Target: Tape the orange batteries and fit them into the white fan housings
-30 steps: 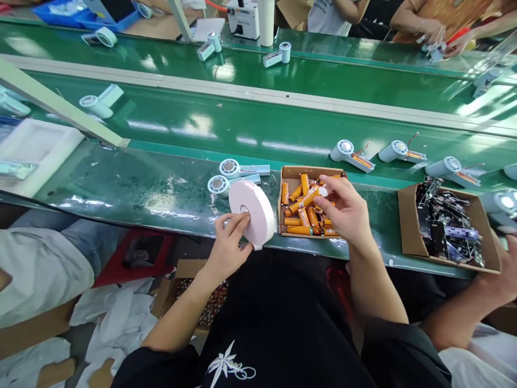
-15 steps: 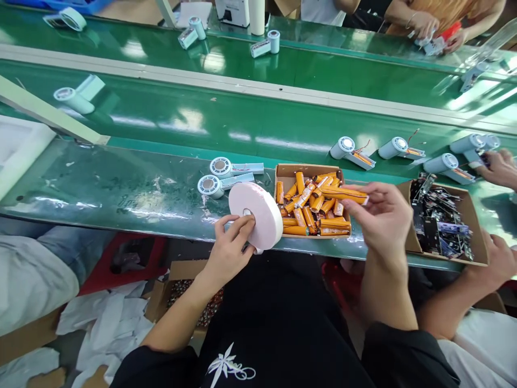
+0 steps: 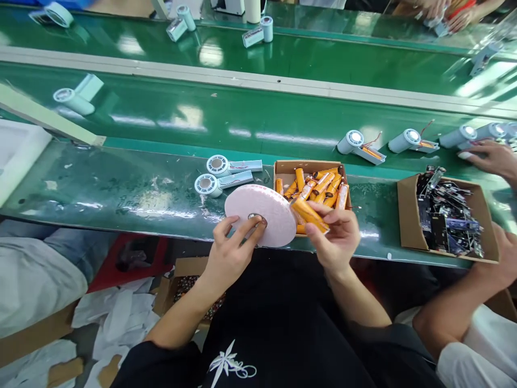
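Note:
My left hand [image 3: 236, 245] grips a wide roll of whitish tape [image 3: 262, 207] at its core, its flat face turned up. In my right hand [image 3: 337, 231] is an orange-wrapped battery pack [image 3: 309, 214], pinched between thumb and fingers, its far end close to or touching the roll's right edge. Behind it stands a cardboard box [image 3: 309, 164] of similar orange packs, partly covered by the roll and my right hand. Left of the box, two pale blue fan housings [image 3: 208, 185] with open handles lie on the bench.
A cardboard box of small circuit boards [image 3: 452, 215] stands to the right, beside a co-worker's hand [image 3: 490, 159]. More blue housings [image 3: 351, 141] sit on the green conveyor [image 3: 226, 118]. A slanted pale post [image 3: 52, 116] rises at left. Below the bench edge is a box of small parts [image 3: 188, 264].
My right hand has brought the battery pack left and down to the tape roll. The roll has tilted flatter. Housings on the conveyor at right have shifted rightward, and the co-worker's hand has moved.

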A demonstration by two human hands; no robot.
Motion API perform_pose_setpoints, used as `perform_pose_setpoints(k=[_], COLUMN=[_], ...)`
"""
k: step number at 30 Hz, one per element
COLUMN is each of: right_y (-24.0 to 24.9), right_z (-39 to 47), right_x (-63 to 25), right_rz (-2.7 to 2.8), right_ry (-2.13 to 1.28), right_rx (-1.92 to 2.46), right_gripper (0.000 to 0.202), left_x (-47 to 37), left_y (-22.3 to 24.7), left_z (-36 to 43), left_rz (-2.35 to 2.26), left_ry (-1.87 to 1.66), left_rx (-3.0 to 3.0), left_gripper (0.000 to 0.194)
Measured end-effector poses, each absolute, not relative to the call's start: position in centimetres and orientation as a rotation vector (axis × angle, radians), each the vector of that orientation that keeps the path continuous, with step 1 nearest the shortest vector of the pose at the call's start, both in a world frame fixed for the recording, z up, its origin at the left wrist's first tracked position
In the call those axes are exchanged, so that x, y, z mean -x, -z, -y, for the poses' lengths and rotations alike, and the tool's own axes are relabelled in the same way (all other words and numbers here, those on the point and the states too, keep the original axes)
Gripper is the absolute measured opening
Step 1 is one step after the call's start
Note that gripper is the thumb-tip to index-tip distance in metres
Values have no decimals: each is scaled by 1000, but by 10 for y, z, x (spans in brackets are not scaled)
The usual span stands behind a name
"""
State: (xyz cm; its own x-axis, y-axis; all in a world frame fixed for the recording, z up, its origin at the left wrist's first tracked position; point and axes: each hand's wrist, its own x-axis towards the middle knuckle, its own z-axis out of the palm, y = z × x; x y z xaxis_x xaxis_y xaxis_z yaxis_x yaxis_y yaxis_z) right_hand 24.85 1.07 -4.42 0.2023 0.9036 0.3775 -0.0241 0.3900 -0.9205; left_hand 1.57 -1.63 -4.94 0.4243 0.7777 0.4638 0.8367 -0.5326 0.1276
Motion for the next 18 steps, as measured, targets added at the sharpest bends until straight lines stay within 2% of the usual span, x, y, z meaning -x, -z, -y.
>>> perform_pose_setpoints(k=[4,7,9,11,15,18], right_y=[43,26,15,12,34,42], right_z=[-11,-23,-32,-35,-25,-26], right_x=[-259,-280,-287,-280,-231,-222], right_rz=[1240,1391,1538,1500,980,874], right_ry=[-1045,-1391,-1525,-1465,-1075,-1000], right_rx=[984,976,988,1017,995,973], right_gripper=[28,51,43,33,45,46], left_x=[-4,9,14,12,-19,-46], left_y=[39,29,23,21,28,42], left_z=[16,16,13,10,11,31], left_rz=[1404,1350,1346,1376,1445,1542], left_ry=[669,593,565,588,766,926], left_rx=[2498,2461,2458,2436,2288,2269], left_gripper=[68,72,75,76,62,62])
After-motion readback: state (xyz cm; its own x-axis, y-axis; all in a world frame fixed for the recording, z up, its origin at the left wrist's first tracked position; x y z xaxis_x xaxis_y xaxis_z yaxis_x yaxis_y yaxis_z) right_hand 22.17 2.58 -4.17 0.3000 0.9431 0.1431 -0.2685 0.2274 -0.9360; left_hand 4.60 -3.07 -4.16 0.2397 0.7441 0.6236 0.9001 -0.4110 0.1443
